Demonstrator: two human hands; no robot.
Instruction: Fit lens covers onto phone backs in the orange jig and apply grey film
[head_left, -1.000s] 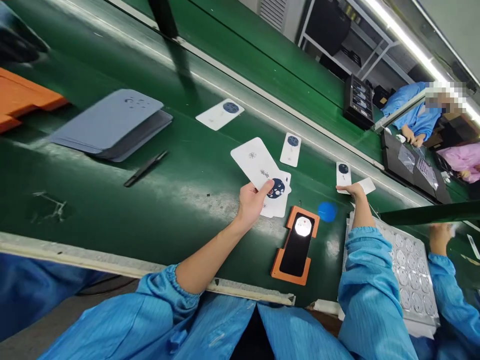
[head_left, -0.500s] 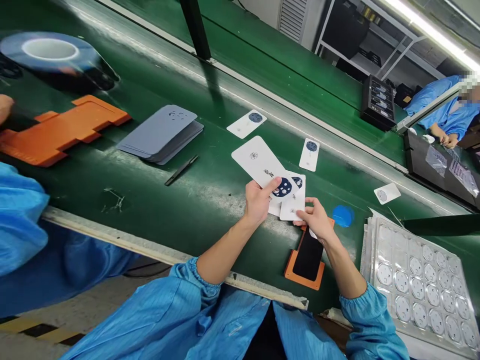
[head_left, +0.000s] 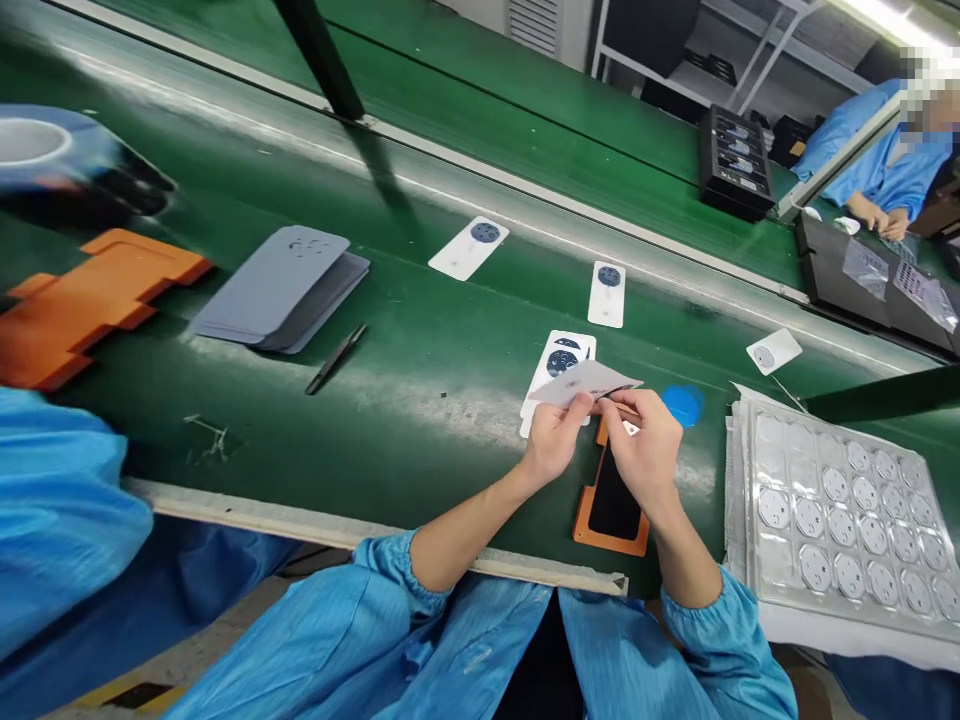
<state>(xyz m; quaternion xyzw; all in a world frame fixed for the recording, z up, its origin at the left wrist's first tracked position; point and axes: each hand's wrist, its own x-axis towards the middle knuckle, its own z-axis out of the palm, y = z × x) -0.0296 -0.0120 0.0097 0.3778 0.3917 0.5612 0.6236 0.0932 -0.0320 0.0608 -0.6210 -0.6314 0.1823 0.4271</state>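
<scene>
A white card (head_left: pixel 583 379), seen nearly edge-on, is pinched between the thumb and fingers of my left hand (head_left: pixel 555 437). My right hand (head_left: pixel 643 437) is closed at the card's right end, its thumb and fingertips on that edge. Just behind them, white cards with dark round prints (head_left: pixel 541 376) lie overlapped on the green table (head_left: pixel 420 430). Below my right hand sits an orange fixture (head_left: pixel 582 527) with a black panel (head_left: pixel 611 505) in it; its upper part is hidden by the hand.
Two printed cards (head_left: pixel 469 249) (head_left: pixel 607 295) lie farther back. Grey sheets (head_left: pixel 262 285), tweezers (head_left: pixel 337 359), an orange mould (head_left: pixel 97 300) and a tape roll (head_left: pixel 45 145) are left. At right are a blue disc (head_left: pixel 682 406), a small card (head_left: pixel 774 352) and a plastic tray (head_left: pixel 847 520).
The card in my left hand has tilted nearly edge-on. My right hand has left the cards on the table and come to the held card's right end. The view has shifted slightly.
</scene>
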